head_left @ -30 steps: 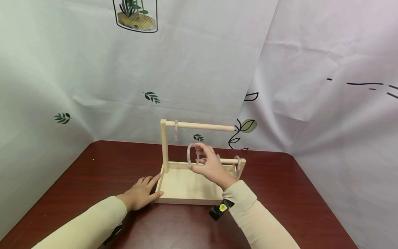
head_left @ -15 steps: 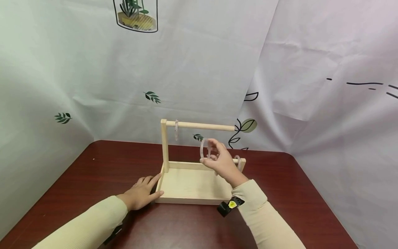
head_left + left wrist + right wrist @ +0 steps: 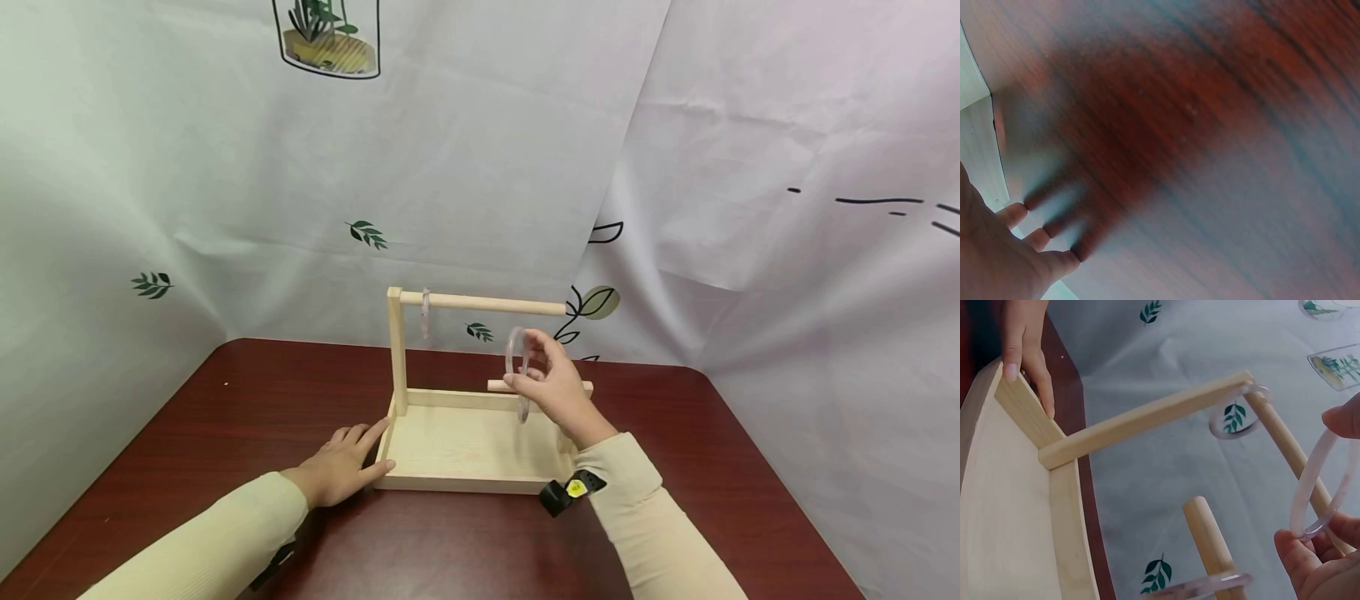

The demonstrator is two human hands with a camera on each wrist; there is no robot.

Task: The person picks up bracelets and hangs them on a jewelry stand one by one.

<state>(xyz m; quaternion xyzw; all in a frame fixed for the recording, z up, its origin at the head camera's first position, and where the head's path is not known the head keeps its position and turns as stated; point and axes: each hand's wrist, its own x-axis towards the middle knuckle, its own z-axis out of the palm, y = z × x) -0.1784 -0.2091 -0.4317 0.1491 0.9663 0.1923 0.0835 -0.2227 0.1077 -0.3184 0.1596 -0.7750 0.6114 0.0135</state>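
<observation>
My right hand pinches a pale, translucent bangle between thumb and fingers, upright near the free end of the lower rod of a wooden stand. A second bangle hangs from that lower rod, just below the fingers; in the right wrist view this hanging bangle circles the rod. A further bangle hangs on the upper rod, near its post. My left hand rests on the left edge of the stand's tray, fingers extended. The lower rod's right part is mostly hidden by my right hand.
The stand is on a dark red-brown table. Close behind it hangs a pale cloth printed with leaves. A black strap device is worn on the right wrist, over the tabletop and the tray's front corner.
My right hand has carried the bangle rightward and slightly up, from over the tray's middle to the lower rod's free end, now uncovered. The left hand and stand have stayed put.
</observation>
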